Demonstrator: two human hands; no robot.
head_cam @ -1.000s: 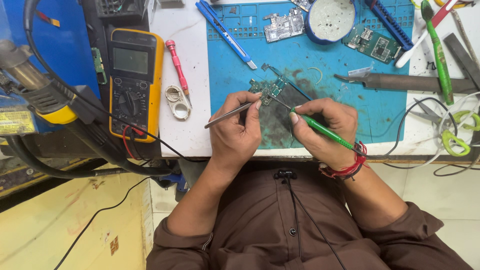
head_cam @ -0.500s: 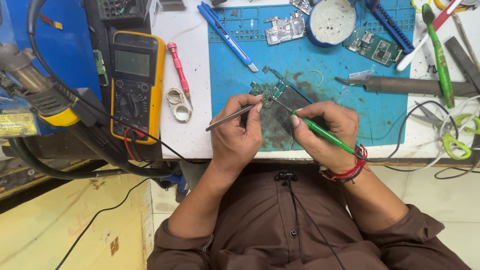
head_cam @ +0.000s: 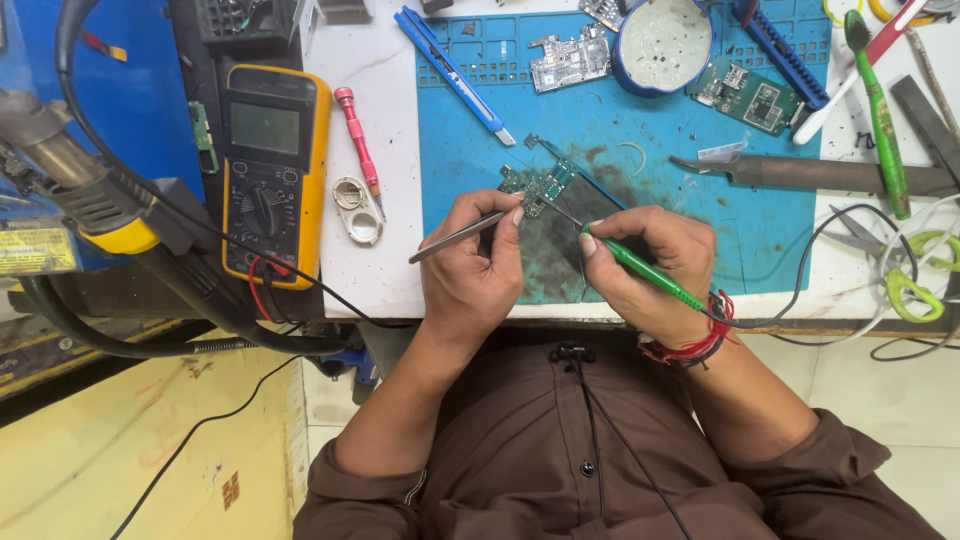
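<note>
Hands meet over a small green circuit board (head_cam: 537, 186) that lies on the blue work mat (head_cam: 760, 240), near the mat's middle and just beyond the fingertips. The left hand (head_cam: 470, 265) is closed around metal tweezers (head_cam: 458, 237), their tips at the board's near edge. The right hand (head_cam: 650, 265) grips a green-handled soldering iron (head_cam: 640, 268) like a pen, its thin tip touching the board. A red thread bracelet (head_cam: 700, 340) circles the right wrist. Left of the mat, on the white bench, lie a yellow multimeter (head_cam: 275, 170), a red screwdriver (head_cam: 357, 140) and a small round metal part (head_cam: 358, 210). Farther up the mat sit a blue utility knife (head_cam: 455, 72), a round blue dish (head_cam: 665, 45) and two more circuit boards (head_cam: 570, 60). A green toothbrush (head_cam: 880, 120) lies at the right.
</note>
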